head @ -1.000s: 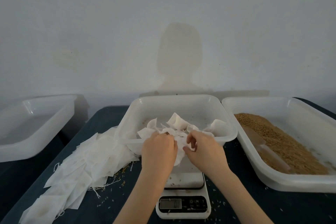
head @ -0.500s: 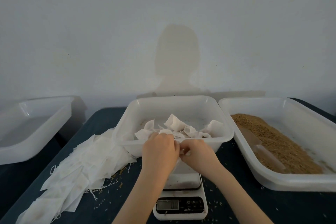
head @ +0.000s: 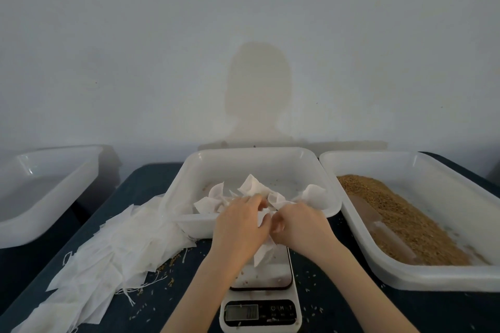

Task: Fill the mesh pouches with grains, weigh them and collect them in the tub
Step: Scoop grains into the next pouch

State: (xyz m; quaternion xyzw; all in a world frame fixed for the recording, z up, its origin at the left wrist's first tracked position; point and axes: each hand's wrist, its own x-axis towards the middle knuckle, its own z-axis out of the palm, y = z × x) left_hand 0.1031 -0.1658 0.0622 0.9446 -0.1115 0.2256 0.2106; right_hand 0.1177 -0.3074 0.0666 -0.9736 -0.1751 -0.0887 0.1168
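Both hands meet over the white kitchen scale (head: 261, 311). My left hand (head: 239, 227) grips a white mesh pouch (head: 263, 253) whose lower part hangs down onto the scale's platform. My right hand (head: 300, 224) pinches the same pouch at its top, close against the left hand's fingers. Just behind the hands stands a white tub (head: 319, 170) with several filled pouches (head: 251, 186) inside. To the right, a second white tub (head: 460, 278) holds brown grains (head: 400, 213) and a partly buried scoop (head: 376, 222).
A heap of flat empty pouches (head: 108, 254) with loose strings lies on the dark table (head: 151, 178) to the left. A third white tub (head: 40, 192) sits at the far left. Spilled grains are scattered around the scale. A plain wall rises behind.
Both hands stay together on the pouch over the scale, working its top. The camera has shifted slightly; the tubs have not moved.
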